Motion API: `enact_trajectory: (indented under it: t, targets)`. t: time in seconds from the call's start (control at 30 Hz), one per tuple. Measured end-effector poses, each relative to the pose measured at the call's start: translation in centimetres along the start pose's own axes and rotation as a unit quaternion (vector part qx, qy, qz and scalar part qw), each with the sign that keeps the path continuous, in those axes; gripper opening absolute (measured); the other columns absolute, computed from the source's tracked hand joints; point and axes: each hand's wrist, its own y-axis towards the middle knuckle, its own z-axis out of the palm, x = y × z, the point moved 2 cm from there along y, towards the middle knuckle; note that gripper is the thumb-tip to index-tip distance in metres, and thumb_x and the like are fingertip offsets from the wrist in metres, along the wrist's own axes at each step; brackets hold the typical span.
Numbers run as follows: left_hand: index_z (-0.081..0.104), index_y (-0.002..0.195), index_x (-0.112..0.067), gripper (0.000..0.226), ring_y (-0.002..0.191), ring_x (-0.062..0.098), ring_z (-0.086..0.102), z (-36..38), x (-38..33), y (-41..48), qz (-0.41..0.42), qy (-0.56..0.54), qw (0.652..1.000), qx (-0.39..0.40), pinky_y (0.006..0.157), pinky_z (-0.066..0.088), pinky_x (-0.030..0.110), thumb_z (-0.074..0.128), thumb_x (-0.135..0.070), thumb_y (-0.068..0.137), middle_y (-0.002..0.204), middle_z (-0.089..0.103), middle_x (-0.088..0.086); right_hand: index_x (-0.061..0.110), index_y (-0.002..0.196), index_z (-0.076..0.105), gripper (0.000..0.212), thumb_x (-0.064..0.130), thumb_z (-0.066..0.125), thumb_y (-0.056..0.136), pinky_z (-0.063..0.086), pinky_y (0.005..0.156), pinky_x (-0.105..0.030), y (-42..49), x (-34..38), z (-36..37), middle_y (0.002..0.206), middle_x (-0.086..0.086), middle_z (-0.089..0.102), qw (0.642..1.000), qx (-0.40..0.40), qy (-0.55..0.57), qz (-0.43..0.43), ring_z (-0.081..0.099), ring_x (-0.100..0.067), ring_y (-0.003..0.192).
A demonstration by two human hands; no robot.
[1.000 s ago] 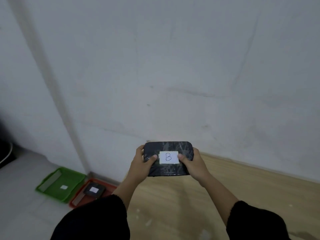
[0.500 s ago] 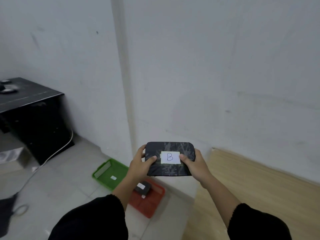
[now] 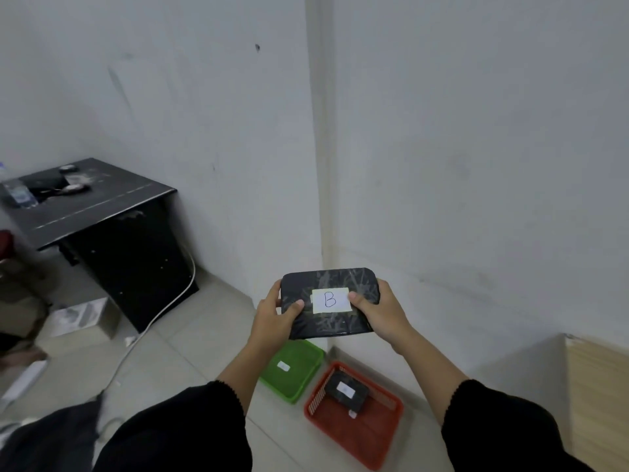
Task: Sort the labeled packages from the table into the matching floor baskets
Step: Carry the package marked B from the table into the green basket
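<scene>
Now both hands are wrapped around one black package (image 3: 329, 302), the left hand (image 3: 272, 318) gripping its left end and the right hand (image 3: 381, 313) its right end, thumbs on top beside a white label (image 3: 331, 300) marked "B". It's held in the air above the floor, over the two baskets by the wall corner. Count them: one green basket (image 3: 293, 368), holding only a small white tag, and one red basket (image 3: 354, 417) just beside it, with one dark labelled package (image 3: 346, 392) already inside. So at least one is sorted, this one is mid-delivery, and which basket is "B" I can't read. The bench (image 3: 599, 396) shows only an edge at right, so what remains there is out of view.
</scene>
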Motion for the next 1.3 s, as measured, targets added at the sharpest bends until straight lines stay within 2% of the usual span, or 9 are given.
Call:
enact_trajectory:
  t: [0.1, 0.2, 0.33, 0.43, 0.63, 0.8, 1.07, 1.2, 1.3]
  targets:
    - [0.047, 0.118, -0.034, 0.035, 0.109, 0.026, 0.057, -3.3, 0.7, 4.2, -0.005, 0.008, 1.000, -0.006, 0.094, 0.051, 0.046, 0.057, -0.020, 0.088, 0.115, 0.055, 0.012, 0.019, 0.132, 0.036, 0.060, 0.040, 0.063, 0.082, 0.049, 0.094, -0.041, 3.6, 1.6, 3.9, 0.112, 0.002, 0.055, 1.000, 0.001, -0.007, -0.002, 0.056, -0.020, 0.102]
    - [0.033, 0.141, -0.020, 0.059, 0.114, 0.028, 0.056, -6.0, 2.0, 7.8, -0.036, 0.000, 0.999, -0.013, 0.098, 0.048, 0.047, 0.059, -0.022, 0.088, 0.124, 0.052, 0.014, 0.020, 0.132, 0.036, 0.060, 0.040, 0.063, 0.083, 0.049, 0.092, -0.039, 6.5, 2.5, 7.3, 0.110, 0.003, 0.055, 1.000, 0.001, -0.014, 0.002, 0.056, -0.019, 0.100]
    - [0.032, 0.139, -0.017, 0.058, 0.100, 0.024, 0.059, -9.4, 3.8, 13.4, -0.044, -0.036, 0.998, 0.000, 0.078, 0.054, 0.033, 0.060, -0.019, 0.087, 0.117, 0.054, 0.010, 0.020, 0.131, 0.037, 0.059, 0.039, 0.064, 0.082, 0.047, 0.086, -0.033, 10.8, 3.2, 12.0, 0.112, 0.002, 0.056, 1.000, -0.016, -0.020, 0.013, 0.056, -0.018, 0.099]
    - [0.033, 0.135, -0.018, 0.055, 0.093, 0.020, 0.059, -11.8, 5.6, 17.7, -0.044, -0.036, 0.998, 0.033, 0.064, 0.050, 0.021, 0.060, -0.020, 0.087, 0.109, 0.053, 0.004, 0.020, 0.131, 0.037, 0.059, 0.039, 0.064, 0.082, 0.046, 0.083, -0.031, 13.2, 3.1, 15.6, 0.109, 0.004, 0.056, 0.998, -0.046, -0.009, 0.031, 0.056, -0.017, 0.098]
    - [0.041, 0.122, -0.023, 0.044, 0.085, 0.010, 0.060, -16.2, 9.2, 25.8, -0.058, -0.038, 0.991, 0.118, 0.062, 0.050, 0.023, 0.064, -0.022, 0.084, 0.100, 0.056, -0.002, 0.021, 0.129, 0.038, 0.058, 0.041, 0.065, 0.081, 0.046, 0.082, -0.031, 16.9, 2.5, 22.1, 0.106, 0.005, 0.055, 0.990, -0.114, 0.007, 0.081, 0.056, -0.017, 0.097]
    - [0.044, 0.116, -0.027, 0.040, 0.084, 0.008, 0.060, -17.0, 11.9, 31.0, -0.078, -0.027, 0.982, 0.169, 0.059, 0.050, 0.020, 0.066, -0.022, 0.083, 0.096, 0.056, -0.005, 0.022, 0.126, 0.040, 0.058, 0.045, 0.065, 0.080, 0.039, 0.063, -0.017, 19.2, 1.1, 25.2, 0.095, 0.013, 0.053, 0.980, -0.160, -0.004, 0.116, 0.054, -0.013, 0.089]
    - [0.044, 0.123, -0.026, 0.045, 0.090, 0.017, 0.061, -15.5, 15.4, 37.9, -0.091, -0.010, 0.973, 0.211, 0.069, 0.053, 0.028, 0.065, -0.023, 0.084, 0.099, 0.056, -0.001, 0.019, 0.129, 0.040, 0.061, 0.043, 0.066, 0.080, 0.042, 0.081, -0.028, 24.8, -2.0, 27.5, 0.104, 0.006, 0.054, 0.968, -0.196, 0.019, 0.158, 0.054, -0.015, 0.094]
    - [0.043, 0.124, -0.026, 0.046, 0.096, 0.021, 0.060, -15.4, 17.9, 40.8, -0.109, -0.004, 0.968, 0.226, 0.083, 0.054, 0.038, 0.065, -0.023, 0.084, 0.103, 0.056, 0.002, 0.018, 0.129, 0.040, 0.062, 0.044, 0.066, 0.079, 0.044, 0.084, -0.030, 27.2, -3.5, 29.3, 0.106, 0.005, 0.054, 0.961, -0.200, 0.016, 0.191, 0.054, -0.016, 0.096]
    - [0.043, 0.125, -0.025, 0.044, 0.092, 0.016, 0.060, -15.1, 19.9, 42.9, -0.125, -0.011, 0.961, 0.248, 0.076, 0.054, 0.032, 0.062, -0.022, 0.086, 0.103, 0.056, 0.001, 0.016, 0.121, 0.045, 0.056, 0.045, 0.067, 0.078, 0.044, 0.081, -0.029, 28.7, -4.8, 30.5, 0.104, 0.004, 0.056, 0.954, -0.208, 0.018, 0.217, 0.056, -0.017, 0.095]
